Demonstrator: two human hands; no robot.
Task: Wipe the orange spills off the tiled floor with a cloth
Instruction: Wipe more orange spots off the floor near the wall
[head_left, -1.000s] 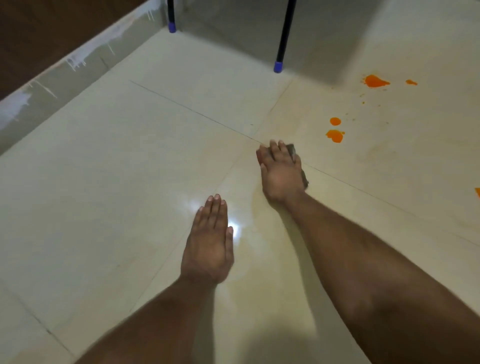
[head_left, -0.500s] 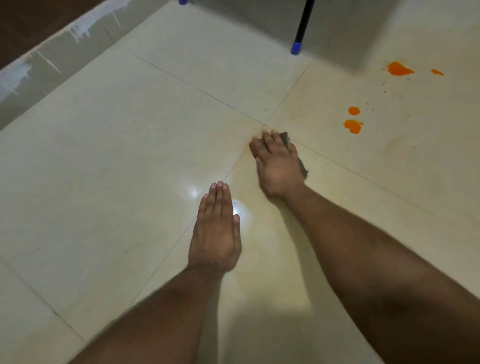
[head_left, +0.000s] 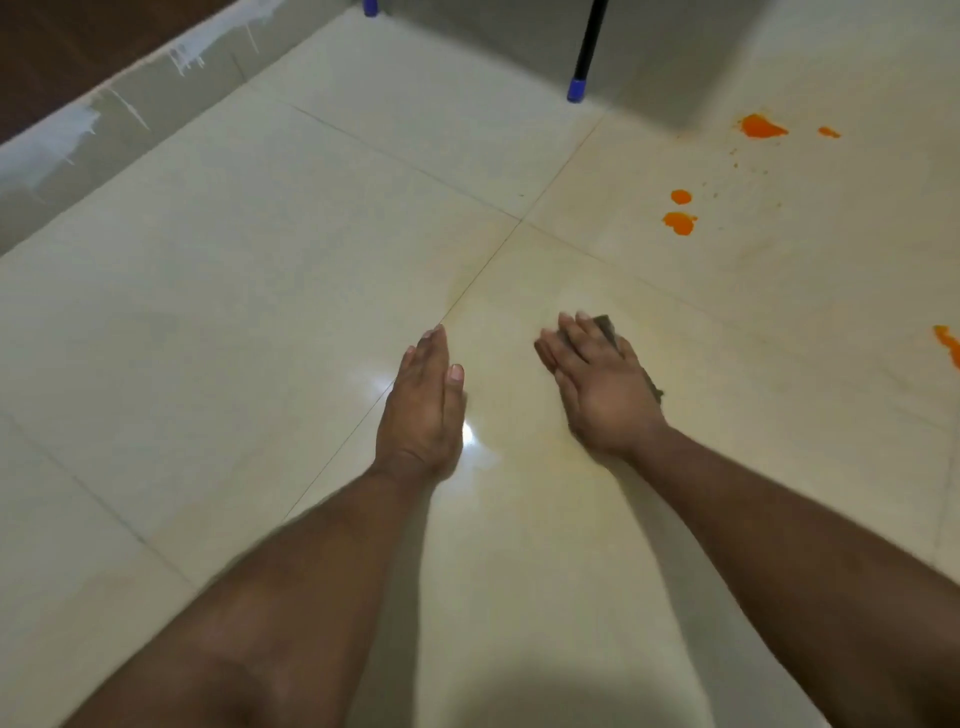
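Head view, left to right: skirting (head_left: 78, 140) with white paint drips runs along the floor's far-left edge, dark wall above it. Your left hand (head_left: 423, 405) lies flat on the tiled floor (head_left: 234, 312) near the middle, fingers straight and together, palm down, holding nothing; it sits right on a grout line, with a light glare on the tile just beside the thumb. Your right hand (head_left: 602, 387) is just to its right, apart from it, fingers extended and pressing the cloth (head_left: 608, 328) flat to the floor. Cloth is dark, mostly hidden under the hand; only bits show past the fingertips and along the hand's right side. Grip is a flat press, not a clench; can't tell whether the thumb hooks an edge. Tile around that hand has a faint yellowish smear. A blue foot cap (head_left: 370, 8) sits at the far edge, and a black leg with a blue cap (head_left: 575, 89) stands further right, in shadow. Orange spills, all well apart from the cloth: two blobs (head_left: 679, 218) on the tile toward the far right, a bigger splat (head_left: 761, 126) with a small one (head_left: 828, 132) beside it near the far-right corner, specks between them, and one streak (head_left: 948, 343) cut off at the right edge.
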